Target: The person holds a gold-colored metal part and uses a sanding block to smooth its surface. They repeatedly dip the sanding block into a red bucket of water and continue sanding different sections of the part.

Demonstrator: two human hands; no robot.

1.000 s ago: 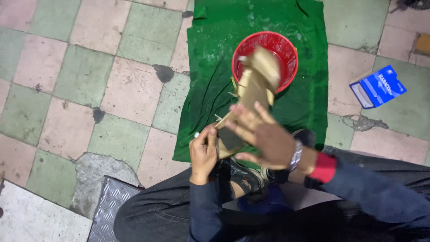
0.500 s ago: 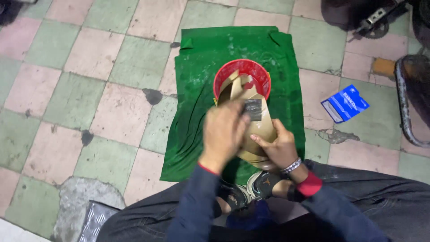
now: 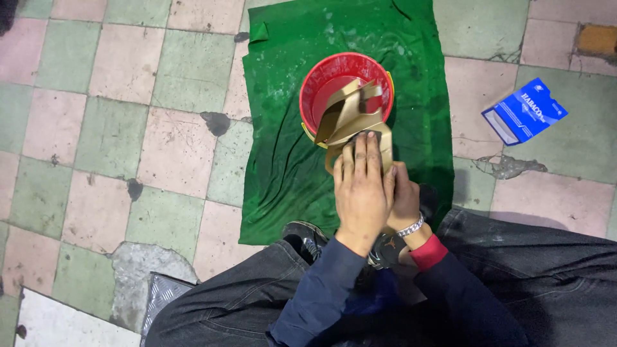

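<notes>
Over the green cloth (image 3: 283,167) spread on the tiled floor (image 3: 116,128), the person sits with a gold strappy shoe (image 3: 353,119) held just above and partly across the red bucket (image 3: 321,80). The left hand (image 3: 361,189) lies flat on top, fingers pressed together onto the shoe's lower part, seemingly pinning a dark pad or cloth under the fingertips, though that patch is too small to tell for sure. The right hand (image 3: 405,196), with a metal bracelet at the wrist, is wrapped round the shoe from beneath, its grip clenched on it as a support.

To do this rubbing well, I'd judge the underneath hand should keep the shoe braced against the knee side so it can't twist, while the upper hand works in short, even strokes along the strap, not across it. Keeping the shoe over the bucket lets any drips fall inside and not onto the cloth. A blue packet (image 3: 524,112) lies well apart on the tiles to the right.
</notes>
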